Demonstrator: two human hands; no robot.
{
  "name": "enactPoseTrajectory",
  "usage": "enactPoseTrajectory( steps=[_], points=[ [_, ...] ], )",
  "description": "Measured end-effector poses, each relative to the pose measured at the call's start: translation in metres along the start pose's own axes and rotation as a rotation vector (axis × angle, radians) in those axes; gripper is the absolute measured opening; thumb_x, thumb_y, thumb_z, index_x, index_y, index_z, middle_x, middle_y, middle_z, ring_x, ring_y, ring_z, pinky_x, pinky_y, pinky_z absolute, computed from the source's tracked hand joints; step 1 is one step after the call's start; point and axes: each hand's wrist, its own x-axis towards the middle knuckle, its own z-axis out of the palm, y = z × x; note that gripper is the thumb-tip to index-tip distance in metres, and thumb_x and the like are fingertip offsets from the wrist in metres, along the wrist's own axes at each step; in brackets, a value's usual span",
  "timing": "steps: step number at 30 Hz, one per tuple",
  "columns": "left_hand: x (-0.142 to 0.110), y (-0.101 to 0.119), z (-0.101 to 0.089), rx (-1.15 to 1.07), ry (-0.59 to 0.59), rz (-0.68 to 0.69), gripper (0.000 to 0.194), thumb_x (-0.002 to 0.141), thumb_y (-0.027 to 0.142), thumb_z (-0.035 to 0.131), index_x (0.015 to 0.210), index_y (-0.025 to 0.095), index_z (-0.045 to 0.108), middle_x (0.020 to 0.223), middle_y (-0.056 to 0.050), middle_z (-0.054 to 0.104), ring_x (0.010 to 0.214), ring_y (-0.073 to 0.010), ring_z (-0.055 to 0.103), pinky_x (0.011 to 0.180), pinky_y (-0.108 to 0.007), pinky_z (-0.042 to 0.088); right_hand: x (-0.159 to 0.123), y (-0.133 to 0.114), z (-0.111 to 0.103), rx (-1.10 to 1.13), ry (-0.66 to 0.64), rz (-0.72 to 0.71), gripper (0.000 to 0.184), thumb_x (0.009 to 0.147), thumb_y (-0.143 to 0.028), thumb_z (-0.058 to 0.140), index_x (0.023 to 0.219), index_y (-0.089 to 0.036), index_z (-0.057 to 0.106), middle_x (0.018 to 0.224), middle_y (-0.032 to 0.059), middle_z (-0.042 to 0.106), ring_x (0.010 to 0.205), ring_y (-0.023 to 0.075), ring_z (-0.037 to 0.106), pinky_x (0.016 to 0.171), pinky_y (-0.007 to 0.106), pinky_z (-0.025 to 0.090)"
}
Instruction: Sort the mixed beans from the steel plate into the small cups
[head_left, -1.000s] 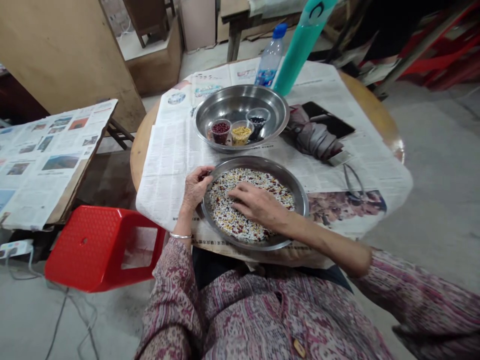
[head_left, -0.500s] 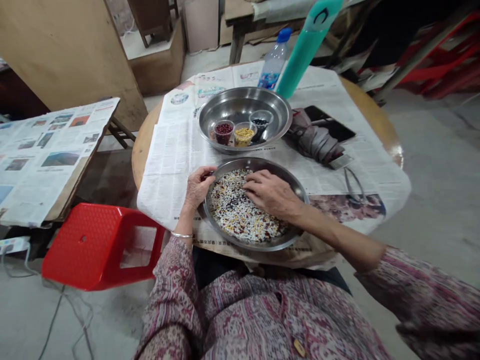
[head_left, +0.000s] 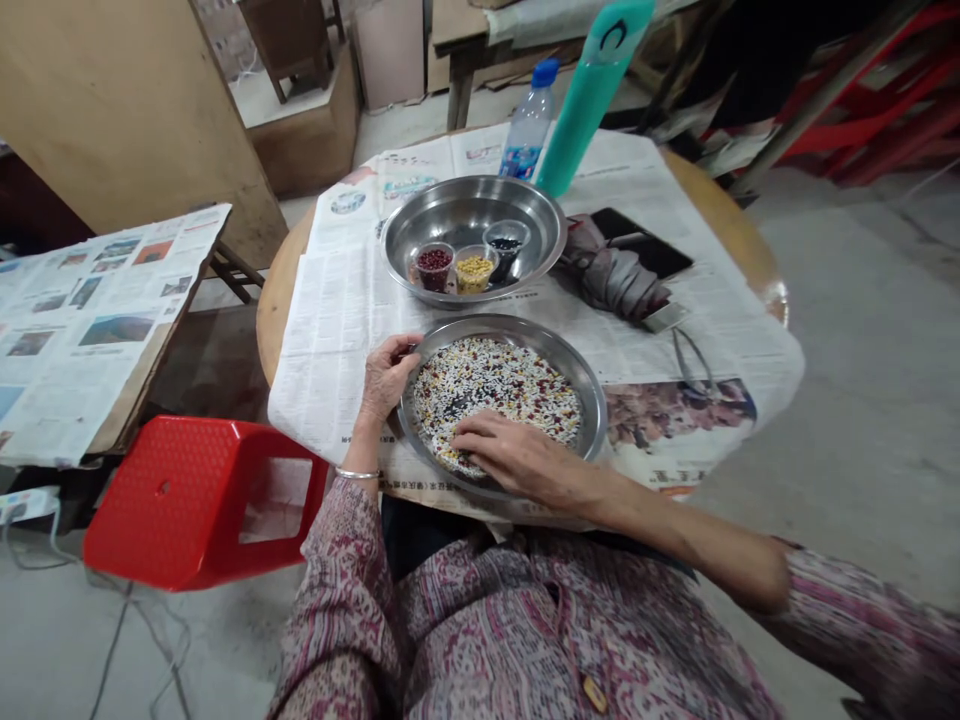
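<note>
A round steel pan [head_left: 592, 395] full of mixed white, red, yellow and dark grains [head_left: 510, 385] sits on the newspaper in front of me. My left hand [head_left: 386, 375] grips the pan's left rim, fingers curled over the edge. My right hand [head_left: 517, 455] lies flat on the grains at the pan's near side, fingers stretched out to the left. Behind it a second steel pan [head_left: 540, 215] holds three small clear cups: red beans [head_left: 435, 263], yellow grains [head_left: 474, 268] and dark beans [head_left: 505, 243].
The round table [head_left: 735, 220] is covered with newspaper. A water bottle [head_left: 529, 125], a tall teal bottle [head_left: 585, 95], a folded grey cloth [head_left: 619, 275], a phone [head_left: 645, 245] and glasses [head_left: 694, 360] lie at the back and right. A red plastic stool [head_left: 195, 500] stands at my left.
My right hand swept from the pan's middle to its far side, then pulled back to the near side, spreading the grains. The left hand stayed on the rim.
</note>
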Motion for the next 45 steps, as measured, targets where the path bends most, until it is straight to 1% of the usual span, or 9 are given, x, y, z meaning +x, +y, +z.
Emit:
enactPoseTrajectory(
  steps=[3, 8, 18, 22, 27, 31, 38, 42, 45],
  points=[
    [-0.001, 0.001, 0.000, -0.005, 0.007, 0.010, 0.026, 0.074, 0.018, 0.069, 0.098, 0.019, 0.076, 0.090, 0.000, 0.075, 0.083, -0.0146, 0.066, 0.082, -0.027, 0.051, 0.011, 0.017, -0.006, -0.088, 0.074, 0.107, 0.030, 0.096, -0.010, 0.048, 0.111, -0.021, 0.071, 0.115, 0.0127, 0.070, 0.111, 0.0258, 0.063, 0.095, 0.045, 0.057],
    [-0.001, 0.000, 0.001, 0.008, 0.011, 0.003, 0.027, 0.073, 0.017, 0.068, 0.098, 0.019, 0.076, 0.090, -0.001, 0.075, 0.084, -0.0152, 0.066, 0.082, -0.027, 0.051, 0.012, 0.044, -0.023, -0.291, 0.126, 0.315, 0.028, 0.094, -0.025, 0.058, 0.118, -0.020, 0.071, 0.123, 0.0152, 0.066, 0.118, 0.0329, 0.058, 0.098, 0.051, 0.054],
    [-0.001, 0.001, 0.001, 0.018, 0.011, 0.023, 0.026, 0.074, 0.016, 0.067, 0.098, 0.019, 0.077, 0.090, -0.001, 0.075, 0.083, -0.0148, 0.066, 0.082, -0.028, 0.052, 0.029, 0.028, -0.012, -0.048, 0.022, 0.294, 0.021, 0.080, -0.005, 0.053, 0.081, -0.020, 0.067, 0.084, 0.0047, 0.069, 0.078, 0.0175, 0.062, 0.075, 0.029, 0.047],
    [0.000, -0.001, 0.000, 0.014, 0.003, 0.020, 0.027, 0.074, 0.014, 0.066, 0.099, 0.020, 0.077, 0.091, -0.001, 0.076, 0.083, -0.0146, 0.066, 0.081, -0.027, 0.052, 0.026, 0.008, -0.013, 0.121, 0.010, 0.253, 0.020, 0.082, -0.006, 0.052, 0.082, -0.020, 0.067, 0.082, 0.0026, 0.070, 0.075, 0.0156, 0.061, 0.074, 0.029, 0.046],
    [0.000, -0.001, 0.000, 0.025, 0.018, 0.008, 0.028, 0.074, 0.013, 0.067, 0.099, 0.019, 0.077, 0.092, -0.001, 0.076, 0.084, -0.0146, 0.066, 0.081, -0.027, 0.052, 0.019, -0.016, 0.000, 0.038, -0.120, 0.025, 0.019, 0.092, -0.008, 0.052, 0.095, -0.018, 0.068, 0.096, 0.0078, 0.069, 0.087, 0.0178, 0.061, 0.077, 0.030, 0.049],
    [0.000, -0.002, 0.000, 0.018, 0.016, 0.016, 0.027, 0.074, 0.014, 0.067, 0.098, 0.019, 0.077, 0.092, -0.001, 0.076, 0.085, -0.0146, 0.066, 0.082, -0.027, 0.052, 0.016, 0.001, -0.002, -0.147, -0.105, 0.033, 0.019, 0.093, -0.009, 0.054, 0.097, -0.018, 0.070, 0.100, 0.0107, 0.070, 0.097, 0.0224, 0.061, 0.082, 0.034, 0.052],
    [0.001, -0.002, 0.001, 0.003, 0.007, 0.023, 0.027, 0.073, 0.015, 0.067, 0.099, 0.019, 0.077, 0.089, 0.000, 0.075, 0.082, -0.0133, 0.065, 0.080, -0.025, 0.050, 0.001, 0.052, -0.032, -0.429, 0.160, 0.306, 0.025, 0.094, -0.013, 0.049, 0.101, -0.018, 0.073, 0.110, 0.0137, 0.070, 0.106, 0.0280, 0.061, 0.087, 0.040, 0.054],
    [0.001, -0.002, 0.000, 0.024, 0.007, 0.016, 0.028, 0.073, 0.015, 0.066, 0.099, 0.018, 0.076, 0.089, 0.000, 0.075, 0.082, -0.0135, 0.065, 0.080, -0.025, 0.050, 0.007, 0.050, -0.025, -0.408, 0.133, 0.273, 0.026, 0.094, -0.022, 0.055, 0.115, -0.015, 0.070, 0.119, 0.0146, 0.068, 0.112, 0.0300, 0.058, 0.094, 0.042, 0.052],
    [0.000, -0.002, 0.000, 0.013, -0.001, 0.016, 0.028, 0.074, 0.015, 0.066, 0.100, 0.018, 0.076, 0.089, 0.000, 0.075, 0.082, -0.0133, 0.065, 0.079, -0.025, 0.050, 0.019, 0.042, -0.015, -0.356, 0.055, 0.256, 0.026, 0.089, -0.015, 0.055, 0.111, -0.016, 0.069, 0.113, 0.0135, 0.068, 0.109, 0.0282, 0.058, 0.093, 0.039, 0.050]
  ],
)
